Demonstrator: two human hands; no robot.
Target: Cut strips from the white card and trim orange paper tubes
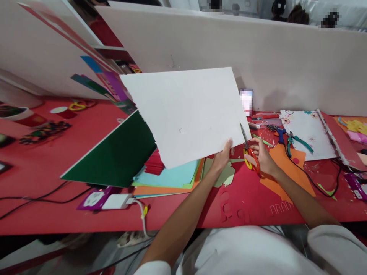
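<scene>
My left hand [223, 156] grips the lower edge of a large white board [186, 110], which is tilted up above the table. The board's left edge looks rough, and small marks show on its face. In my right hand [263, 154] is a pair of scissors [251, 156] with red and yellow handles. Its blades point up, at the board's lower right corner; whether they touch the board I cannot tell. Below lie colored paper sheets [169, 179], a pale green paper piece [226, 175] and red paper [241, 198] with cut-out shapes.
A dark green board [114, 152] leans at left by a white adapter [117, 201] with a cable. Teal-handled pliers [299, 143], a blue glue gun [281, 133] and orange paper [286, 164] lie at right. A white partition [286, 68] stands behind the red table [43, 214].
</scene>
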